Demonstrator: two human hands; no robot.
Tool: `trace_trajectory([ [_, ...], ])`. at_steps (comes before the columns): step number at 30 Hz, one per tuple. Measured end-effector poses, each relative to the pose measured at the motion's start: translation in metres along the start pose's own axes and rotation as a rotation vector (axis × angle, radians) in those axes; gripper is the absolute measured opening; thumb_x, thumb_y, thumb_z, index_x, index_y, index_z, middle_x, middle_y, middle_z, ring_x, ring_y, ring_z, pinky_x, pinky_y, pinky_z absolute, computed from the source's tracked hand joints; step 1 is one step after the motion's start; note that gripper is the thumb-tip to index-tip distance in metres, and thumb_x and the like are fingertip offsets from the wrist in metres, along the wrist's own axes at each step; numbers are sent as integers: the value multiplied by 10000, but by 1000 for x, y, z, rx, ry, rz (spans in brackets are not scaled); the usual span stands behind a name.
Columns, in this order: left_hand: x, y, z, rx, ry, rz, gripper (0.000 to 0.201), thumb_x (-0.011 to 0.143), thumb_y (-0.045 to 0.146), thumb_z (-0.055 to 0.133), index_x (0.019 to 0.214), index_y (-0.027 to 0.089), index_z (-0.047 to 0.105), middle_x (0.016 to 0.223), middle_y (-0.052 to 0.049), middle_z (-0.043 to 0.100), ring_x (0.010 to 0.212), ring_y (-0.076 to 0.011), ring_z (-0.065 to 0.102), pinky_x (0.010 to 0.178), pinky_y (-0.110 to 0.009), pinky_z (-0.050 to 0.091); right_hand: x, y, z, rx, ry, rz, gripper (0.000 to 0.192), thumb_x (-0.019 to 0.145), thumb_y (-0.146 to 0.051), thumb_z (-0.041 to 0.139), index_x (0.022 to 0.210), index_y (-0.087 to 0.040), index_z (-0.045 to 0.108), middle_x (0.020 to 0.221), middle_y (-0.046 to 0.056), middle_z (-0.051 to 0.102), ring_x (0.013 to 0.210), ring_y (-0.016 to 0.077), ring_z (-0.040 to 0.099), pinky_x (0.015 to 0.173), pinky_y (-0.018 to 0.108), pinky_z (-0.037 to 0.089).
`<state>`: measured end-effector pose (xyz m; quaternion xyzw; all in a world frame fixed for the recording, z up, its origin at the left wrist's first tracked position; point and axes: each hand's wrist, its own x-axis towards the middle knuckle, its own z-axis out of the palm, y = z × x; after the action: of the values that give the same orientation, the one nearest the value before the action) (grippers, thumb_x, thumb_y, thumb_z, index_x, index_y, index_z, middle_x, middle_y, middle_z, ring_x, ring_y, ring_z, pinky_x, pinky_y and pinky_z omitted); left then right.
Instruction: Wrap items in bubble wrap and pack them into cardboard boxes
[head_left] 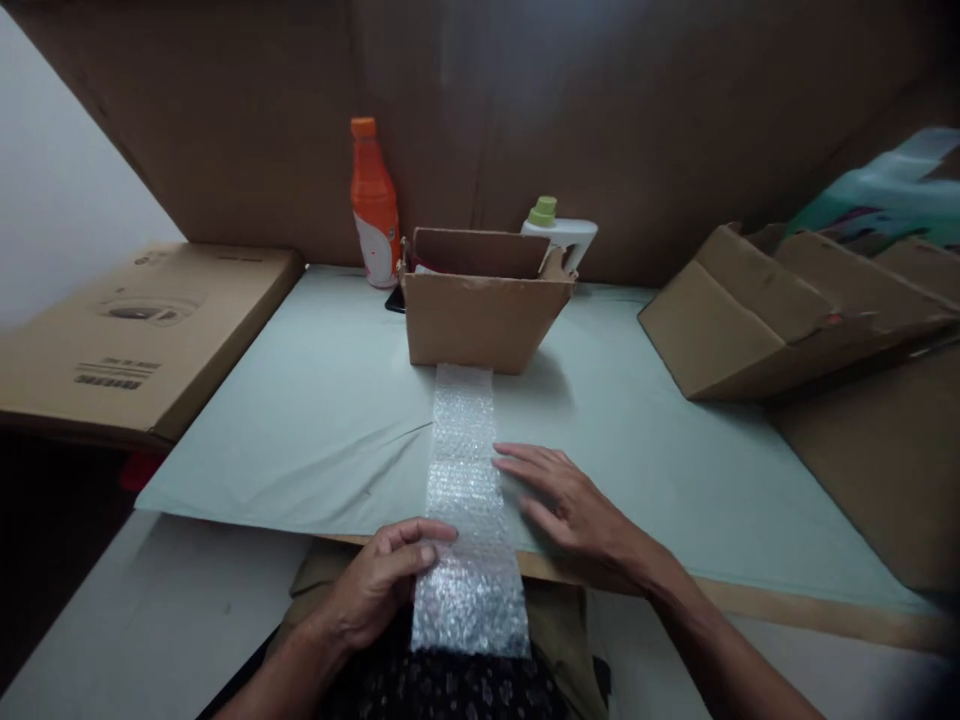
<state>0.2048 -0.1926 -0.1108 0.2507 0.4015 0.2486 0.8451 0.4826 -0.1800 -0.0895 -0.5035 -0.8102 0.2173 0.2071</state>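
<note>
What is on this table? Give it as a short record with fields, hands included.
left hand: grips the near end of the bubble wrap strip at its left edge
right hand: lies flat on the table, fingertips at the strip's right edge
strip: runs from the table's near edge towards the open cardboard box
behind box: orange bottle, white bottle with green cap
left side: flat carton
right side: folded cardboard boxes

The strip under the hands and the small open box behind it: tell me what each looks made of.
The strip looks like clear plastic bubble wrap: see-through, glossy, covered in small raised bubbles. The left hand pinches its near end; the right hand lies flat beside it. The small open box looks like plain brown cardboard, matte, with rough torn flaps.
</note>
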Motion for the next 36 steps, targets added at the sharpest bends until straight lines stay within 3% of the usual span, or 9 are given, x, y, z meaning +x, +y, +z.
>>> trace_trajectory([
  [4, -1, 9, 6, -112, -20, -24, 492, 614, 421, 876, 1007, 146, 770, 903, -88, 684, 793, -176, 616, 729, -313, 519, -35, -25, 6, 89, -6, -65, 717, 846, -211, 643, 1522, -316, 427, 1505, 66, 537, 1362, 288, 511, 1088, 504, 459],
  [8, -5, 14, 2, 45, -43, 41, 633, 739, 584, 734, 1201, 155, 676, 897, -102, 672, 711, -201, 623, 597, -340, 530, -26, -43, 36, 225, 220, 11, 373, 901, -216, 557, 1250, -281, 670, 1078, 55, 764, 1001, 249, 692, 913, 445, 547],
  [11, -8, 18, -5, 402, 140, 287, 651, 809, 565, 679, 1319, 169, 591, 1005, -113, 677, 703, -174, 607, 598, -313, 505, -7, -41, 47, 330, 294, 219, 236, 918, -288, 567, 1085, -244, 728, 1012, 53, 772, 908, 236, 704, 845, 400, 562],
  [15, 2, 24, -6, 761, 319, 500, 676, 853, 418, 647, 1469, 215, 456, 1267, -123, 617, 777, -143, 576, 663, -287, 485, 8, -32, 49, 428, 292, 356, 335, 896, -361, 594, 1170, -193, 687, 1019, 62, 757, 860, 219, 696, 772, 338, 555],
  [18, 18, 24, -1, 925, 277, 474, 711, 890, 343, 558, 1542, 179, 328, 1024, -69, 675, 705, -143, 562, 658, -287, 443, 9, -27, 53, 363, 304, 385, 422, 881, -357, 597, 1253, -163, 644, 802, 20, 698, 695, 180, 633, 655, 296, 509],
  [21, 31, 23, 4, 1104, 280, 501, 638, 904, 277, 505, 1515, 158, 369, 828, -16, 653, 702, -164, 564, 706, -305, 419, 8, -24, 58, 266, 308, 390, 487, 885, -333, 593, 1342, -163, 585, 663, -33, 594, 593, 154, 565, 607, 279, 469],
  [29, 35, 26, 3, 1356, 311, 453, 588, 910, 264, 504, 1484, 171, 418, 792, -13, 675, 677, -187, 583, 680, -315, 407, -10, -25, 52, -79, 514, 142, 412, 933, -262, 606, 1334, -196, 541, 1003, 79, 699, 788, 206, 644, 757, 385, 526],
  [33, 37, 25, 3, 1368, 305, 458, 582, 904, 249, 510, 1475, 165, 436, 784, -10, 678, 669, -186, 593, 676, -317, 425, -22, -33, 46, -152, 350, -99, 385, 901, -207, 631, 1282, -193, 581, 1295, 153, 640, 1166, 293, 607, 918, 474, 510],
  [36, 36, 23, 1, 1371, 300, 473, 544, 909, 244, 515, 1445, 164, 476, 768, -6, 673, 653, -180, 594, 663, -314, 448, -20, -34, 50, -158, 236, -116, 333, 911, -179, 608, 1244, -179, 622, 1376, 160, 612, 1242, 300, 579, 962, 499, 503],
])
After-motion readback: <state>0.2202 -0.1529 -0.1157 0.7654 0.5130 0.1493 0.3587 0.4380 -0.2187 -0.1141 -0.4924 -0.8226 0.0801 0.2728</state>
